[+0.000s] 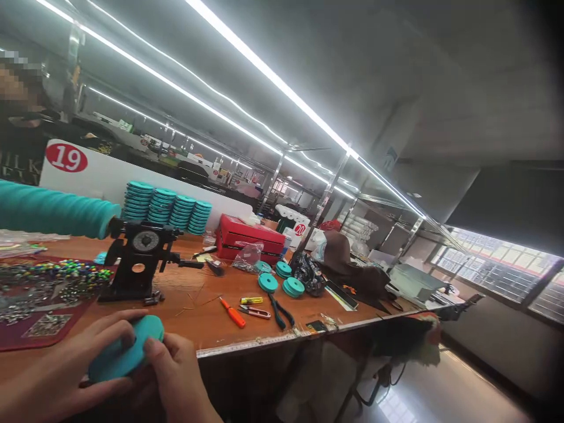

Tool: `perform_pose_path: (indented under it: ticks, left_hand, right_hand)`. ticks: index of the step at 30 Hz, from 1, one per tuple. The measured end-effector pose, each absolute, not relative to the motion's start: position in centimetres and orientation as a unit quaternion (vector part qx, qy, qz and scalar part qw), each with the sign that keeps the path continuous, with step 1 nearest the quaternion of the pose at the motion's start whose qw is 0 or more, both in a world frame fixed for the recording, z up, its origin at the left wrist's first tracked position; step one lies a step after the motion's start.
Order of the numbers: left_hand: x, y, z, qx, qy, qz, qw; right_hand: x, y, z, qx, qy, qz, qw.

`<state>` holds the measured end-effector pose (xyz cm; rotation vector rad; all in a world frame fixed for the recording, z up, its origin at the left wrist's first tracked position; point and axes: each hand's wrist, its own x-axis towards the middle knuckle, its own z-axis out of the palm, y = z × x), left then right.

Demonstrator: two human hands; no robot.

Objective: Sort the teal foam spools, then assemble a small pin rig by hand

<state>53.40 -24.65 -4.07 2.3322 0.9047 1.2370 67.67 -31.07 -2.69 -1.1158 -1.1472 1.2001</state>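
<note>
Low at the front left, a turquoise foam spool point(118, 355) is gripped between both hands. My left hand point(77, 361) has its fingers bent over the far side and the thumb below. My right hand point(178, 367) pinches the near edge, thumb on the face. Just beyond them stands a black winding machine point(143, 258) with a round dial and a handle on its right. Joined to its left side is a long row of turquoise discs point(53, 210). Beads and metal bits point(53, 288) lie on a dark red mat point(90, 308) at the left.
Turquoise spool stacks point(161, 205) line the white partition point(106, 176). Further right are a red box point(247, 235), loose spools point(268, 283), an orange-handled tool point(232, 311), small snips point(255, 312) and dark-handled pliers point(279, 311). A person point(22, 117) is across the partition.
</note>
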Motion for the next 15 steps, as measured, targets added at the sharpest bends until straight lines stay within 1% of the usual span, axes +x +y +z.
perform_pose_path:
  ticks: [3,5,6,8,9,10,12,15]
  left_hand:
    - [56.9,-24.8,-5.1,0.83,0.28,0.445,0.188]
    - [58.7,-24.6,-5.5,0.829,0.28,0.45,0.18]
    - [59.5,-24.4,-5.6,0.831,0.281,0.448,0.173]
    - [60.8,-23.8,-5.8,0.841,0.282,0.433,0.162]
    - [61.4,-23.4,-5.7,0.847,0.28,0.422,0.161]
    - [62.0,-23.0,-5.7,0.853,0.277,0.411,0.164]
    - [63.0,-22.2,-5.5,0.86,0.271,0.396,0.175]
    - [64.4,-21.2,-5.4,0.867,0.264,0.383,0.18]
  right_hand:
    - [70.4,-31.6,-3.0,-0.475,-0.487,0.507,0.53]
    - [73.0,-31.6,-3.0,-0.51,-0.502,0.48,0.506]
    - [74.8,-31.4,-2.9,-0.55,-0.509,0.448,0.488]
    - [79.4,-30.6,-2.5,-0.651,-0.51,0.336,0.45]
    - [82.3,-30.2,-2.2,-0.708,-0.517,0.217,0.429]
    - [85.4,-29.6,-1.8,-0.736,-0.499,0.159,0.429]
    - [91.5,-28.6,-1.2,-0.778,-0.453,0.072,0.429]
    - [98.8,-27.3,-0.7,-0.841,-0.371,-0.035,0.393]
